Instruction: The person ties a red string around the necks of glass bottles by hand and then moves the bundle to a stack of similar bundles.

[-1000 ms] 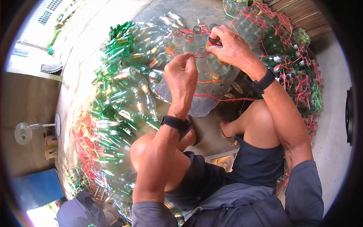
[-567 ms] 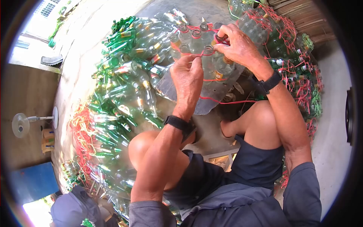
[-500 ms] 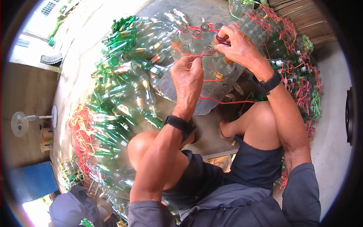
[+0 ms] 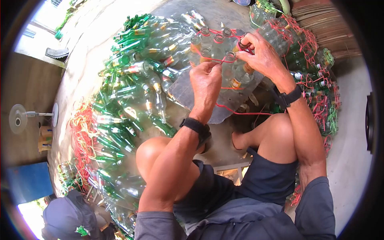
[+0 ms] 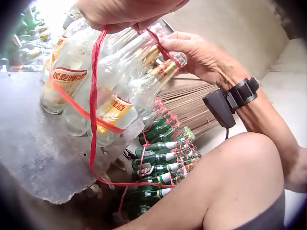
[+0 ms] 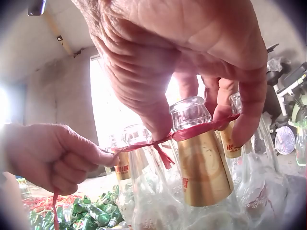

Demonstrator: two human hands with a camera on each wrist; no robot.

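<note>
My left hand [image 4: 206, 84] pinches a red plastic strap [image 5: 94, 91] between thumb and fingers, with a loose length hanging down from it. The strap runs round the necks of several clear glass beer bottles [image 5: 67, 79], which stand upright in a bundle. My right hand [image 4: 265, 58] is at the near right bottle [image 6: 206, 167], thumb on one side of its neck and fingers curled round the other, right at the strap. A small knot with short ends shows by that thumb in the right wrist view. A second strap circles the bottle bodies lower down.
A grey slab [image 4: 182, 96] bears the bundle, in front of my knees. Loose green and clear bottles [image 4: 120, 94] lie heaped at left, beside a pile of red strap [image 4: 82, 138]. Tied bottle bundles [image 4: 316, 76] stand at right. A fan [image 4: 20, 119] is far left.
Bottles, slab and hands have shifted together to the right and slightly down in the head view. The left hand keeps its pinch on the strap, and the right stays at the bottle neck.
</note>
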